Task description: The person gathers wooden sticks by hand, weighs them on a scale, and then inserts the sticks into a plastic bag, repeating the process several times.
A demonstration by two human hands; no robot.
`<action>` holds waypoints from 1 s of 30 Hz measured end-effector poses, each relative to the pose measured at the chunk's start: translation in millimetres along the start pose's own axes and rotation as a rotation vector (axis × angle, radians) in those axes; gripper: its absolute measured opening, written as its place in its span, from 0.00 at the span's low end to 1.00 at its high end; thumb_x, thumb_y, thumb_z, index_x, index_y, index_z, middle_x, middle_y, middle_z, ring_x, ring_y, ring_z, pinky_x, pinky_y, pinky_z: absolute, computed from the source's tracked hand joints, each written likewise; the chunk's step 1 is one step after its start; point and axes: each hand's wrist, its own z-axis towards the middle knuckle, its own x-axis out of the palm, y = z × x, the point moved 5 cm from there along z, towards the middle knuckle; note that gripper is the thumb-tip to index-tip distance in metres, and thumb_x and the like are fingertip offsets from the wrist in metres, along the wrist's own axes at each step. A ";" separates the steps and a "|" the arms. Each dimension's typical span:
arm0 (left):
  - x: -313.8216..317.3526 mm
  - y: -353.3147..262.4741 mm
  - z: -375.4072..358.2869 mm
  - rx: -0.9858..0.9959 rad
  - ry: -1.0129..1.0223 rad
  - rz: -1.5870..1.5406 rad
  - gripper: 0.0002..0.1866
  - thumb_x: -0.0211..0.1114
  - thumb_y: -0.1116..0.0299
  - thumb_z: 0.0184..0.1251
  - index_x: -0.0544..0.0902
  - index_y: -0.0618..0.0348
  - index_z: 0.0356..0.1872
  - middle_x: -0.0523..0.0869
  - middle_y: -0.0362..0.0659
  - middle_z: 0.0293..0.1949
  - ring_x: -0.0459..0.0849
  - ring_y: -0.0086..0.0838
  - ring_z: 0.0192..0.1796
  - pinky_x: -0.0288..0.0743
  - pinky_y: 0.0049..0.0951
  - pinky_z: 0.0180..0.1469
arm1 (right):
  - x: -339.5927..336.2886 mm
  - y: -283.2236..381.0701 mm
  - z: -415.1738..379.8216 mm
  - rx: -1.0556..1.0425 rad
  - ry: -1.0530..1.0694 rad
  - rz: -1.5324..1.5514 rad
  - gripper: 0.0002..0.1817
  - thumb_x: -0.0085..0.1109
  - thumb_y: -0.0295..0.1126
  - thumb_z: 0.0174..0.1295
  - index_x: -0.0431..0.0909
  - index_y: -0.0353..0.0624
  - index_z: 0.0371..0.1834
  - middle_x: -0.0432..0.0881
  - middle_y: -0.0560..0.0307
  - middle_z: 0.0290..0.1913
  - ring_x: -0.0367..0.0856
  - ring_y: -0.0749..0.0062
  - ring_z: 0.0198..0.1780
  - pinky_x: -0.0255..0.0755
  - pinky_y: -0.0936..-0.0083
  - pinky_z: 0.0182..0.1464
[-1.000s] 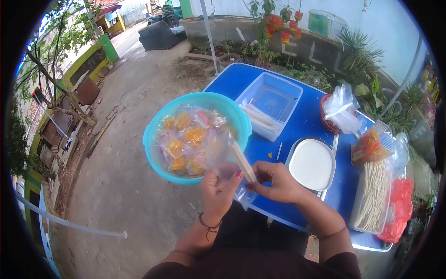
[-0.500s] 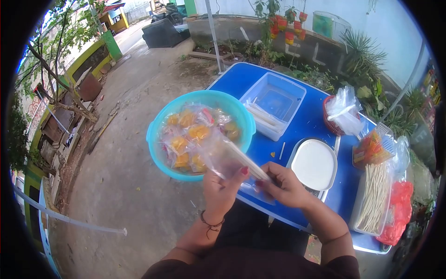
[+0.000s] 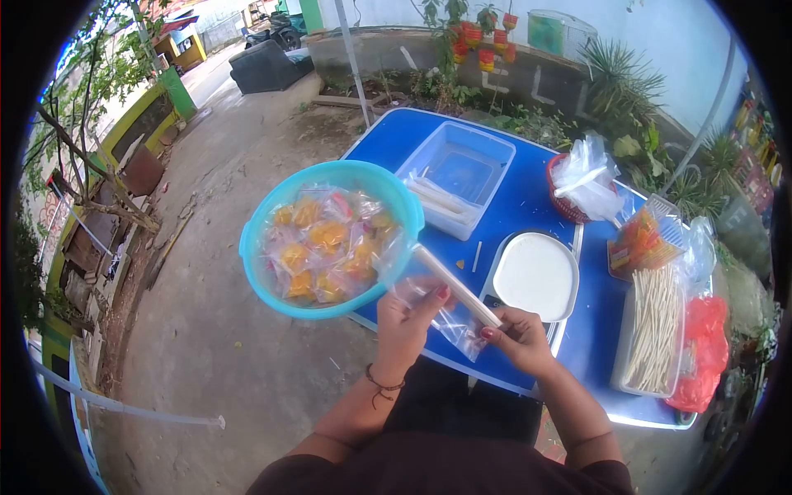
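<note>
A bundle of pale thin sticks (image 3: 459, 286) lies slantwise between my hands, partly inside a clear plastic bag (image 3: 464, 332). My right hand (image 3: 523, 340) is closed around the bundle's lower end, thumb and fingers pinching it. With thumb and fingers, my left hand (image 3: 404, 330) pinches the bag beside the sticks. The upper end of the bundle reaches to the rim of a turquoise tub (image 3: 257, 285). Inside that tub are several clear packets with yellow-orange contents (image 3: 328, 238).
The blue table (image 3: 375, 142) carries a clear plastic box (image 3: 495, 177) with pale sticks, a white-topped scale (image 3: 538, 276), a red basket (image 3: 563, 200) with plastic bags, and an orange-printed pack (image 3: 642, 239). A container of pale sticks (image 3: 652, 330) stands right, beside a red plastic bag (image 3: 701, 355).
Both hands have moved right with the bundle, away from the tub's middle. More of the tub's packets show now, and the whole view has shifted slightly.
</note>
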 end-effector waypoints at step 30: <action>-11.4 -71.9 23.5 0.242 0.230 0.391 0.12 0.68 0.75 0.65 0.81 0.65 0.48 0.79 0.59 0.62 0.86 0.37 0.56 0.83 0.28 0.50 | -21.7 7.2 -11.0 -0.024 -0.106 0.021 0.11 0.55 0.23 0.72 0.77 0.27 0.52 0.85 0.51 0.38 0.85 0.74 0.33 0.80 0.78 0.34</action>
